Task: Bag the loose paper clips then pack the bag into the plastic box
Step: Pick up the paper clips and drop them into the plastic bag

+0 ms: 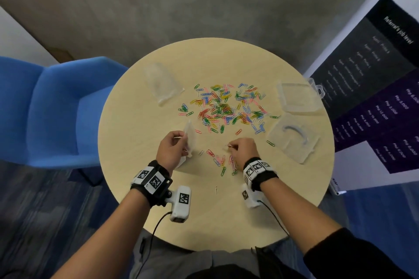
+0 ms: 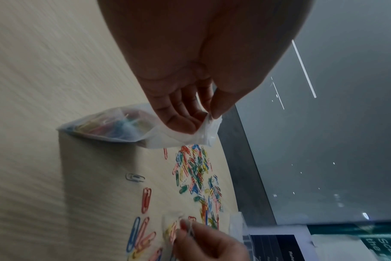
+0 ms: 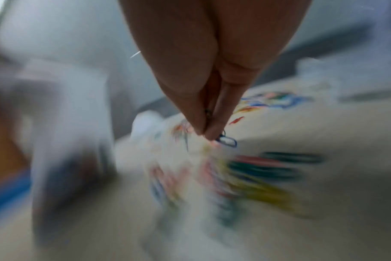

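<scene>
On the round tabletop point(image 1: 140, 188): bagging under way, far from finished. Left hand point(image 1: 171, 149) pinching the mouth of a small clear bag point(image 2: 114, 127), thumb against fingers point(image 2: 179, 116), with a modest clump of coloured clips already inside and the bag's bottom resting on the wood. Right hand point(image 1: 243, 149) closed in a pinch grip on a few paper clips point(image 3: 225, 140), just beside the bag; exact count lost in blur. Most of the loose clips point(image 1: 226, 106) still scattered in a wide heap at the centre, a smaller cluster point(image 1: 223, 162) near the right wrist. Plastic box point(image 1: 299, 99) lying open and apparently empty at the right edge, its lid point(image 1: 292, 138) just beside it. Spare clear bag point(image 1: 163, 82) flat at far left. Clips thin, multicoloured, tangled; bag limp, translucent. Sealing and packing still to come.
</scene>
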Available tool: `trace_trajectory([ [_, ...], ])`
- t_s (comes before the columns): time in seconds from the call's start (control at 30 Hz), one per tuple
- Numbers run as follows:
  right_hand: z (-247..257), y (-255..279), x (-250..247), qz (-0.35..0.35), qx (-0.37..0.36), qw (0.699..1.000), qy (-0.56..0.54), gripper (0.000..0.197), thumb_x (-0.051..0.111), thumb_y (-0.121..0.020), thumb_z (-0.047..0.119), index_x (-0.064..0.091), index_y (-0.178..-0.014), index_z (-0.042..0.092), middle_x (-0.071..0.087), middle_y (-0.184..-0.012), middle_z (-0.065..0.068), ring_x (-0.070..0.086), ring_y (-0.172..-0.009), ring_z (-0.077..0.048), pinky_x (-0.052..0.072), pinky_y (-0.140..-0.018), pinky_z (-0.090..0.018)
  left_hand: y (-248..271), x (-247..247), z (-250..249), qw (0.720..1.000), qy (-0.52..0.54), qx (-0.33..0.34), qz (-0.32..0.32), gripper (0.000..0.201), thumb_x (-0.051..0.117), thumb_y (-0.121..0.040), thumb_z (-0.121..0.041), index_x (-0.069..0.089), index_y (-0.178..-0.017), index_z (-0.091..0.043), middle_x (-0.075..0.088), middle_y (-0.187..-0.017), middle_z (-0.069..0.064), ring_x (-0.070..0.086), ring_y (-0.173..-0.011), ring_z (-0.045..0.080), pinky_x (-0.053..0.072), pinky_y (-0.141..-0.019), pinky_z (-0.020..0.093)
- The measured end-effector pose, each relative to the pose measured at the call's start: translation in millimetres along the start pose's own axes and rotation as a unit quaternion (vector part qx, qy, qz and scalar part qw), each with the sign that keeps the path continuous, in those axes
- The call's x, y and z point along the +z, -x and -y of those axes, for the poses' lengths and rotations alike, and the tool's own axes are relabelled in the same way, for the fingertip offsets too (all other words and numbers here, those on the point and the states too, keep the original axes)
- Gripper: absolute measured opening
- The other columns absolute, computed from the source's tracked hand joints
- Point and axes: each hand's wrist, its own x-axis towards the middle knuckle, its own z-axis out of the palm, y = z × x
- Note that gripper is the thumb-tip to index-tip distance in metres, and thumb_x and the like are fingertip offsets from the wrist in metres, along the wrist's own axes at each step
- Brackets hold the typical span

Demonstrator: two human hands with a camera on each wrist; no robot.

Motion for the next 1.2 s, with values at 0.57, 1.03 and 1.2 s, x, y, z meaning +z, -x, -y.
trace_trajectory([
  [0.57, 97.0, 15.4, -12.1, 0.063, -0.027, 0.988, -0.137, 0.015, 0.06, -0.088, 0.008, 0.074, -0.088, 0.004, 0.069, -0.08, -0.009, 0.062, -0.076, -0.023, 0.05, -0.069, -0.028, 3.7, 22.5, -6.5, 0.998, -0.029, -0.003, 0.059, 0.008, 0.056, -0.098, -0.015, 0.059, -0.094, -0.009, 0.061, -0.073, 0.007, 0.055, -0.061, 0.015, 0.048, -0.06, 0.026],
  [1.03, 75.1, -11.2, 10.9, 0.073, -0.13, 0.989, 0.019, 0.036, 0.047, -0.096, 0.013, 0.059, -0.13, 0.013, 0.056, -0.136, -0.007, 0.052, -0.125, -0.022, 0.041, -0.108, -0.035, -5.0, -22.5, -7.3, 0.999, 0.003, 0.01, -0.038, 0.005, 0.056, -0.097, -0.015, 0.058, -0.094, -0.011, 0.061, -0.074, 0.002, 0.055, -0.063, 0.013, 0.047, -0.058, 0.023],
  [1.2, 48.2, 13.7, 59.3, 0.239, -0.267, 0.893, 0.272, 0.059, 0.034, -0.101, 0.028, 0.014, -0.154, 0.011, 0.01, -0.162, -0.009, 0.013, -0.148, -0.03, 0.016, -0.119, -0.047, -8.8, -23.0, -8.9, 0.999, 0.015, 0.008, -0.047, 0.007, 0.056, -0.097, -0.014, 0.058, -0.09, -0.015, 0.061, -0.075, 0.003, 0.055, -0.063, 0.012, 0.048, -0.056, 0.02],
])
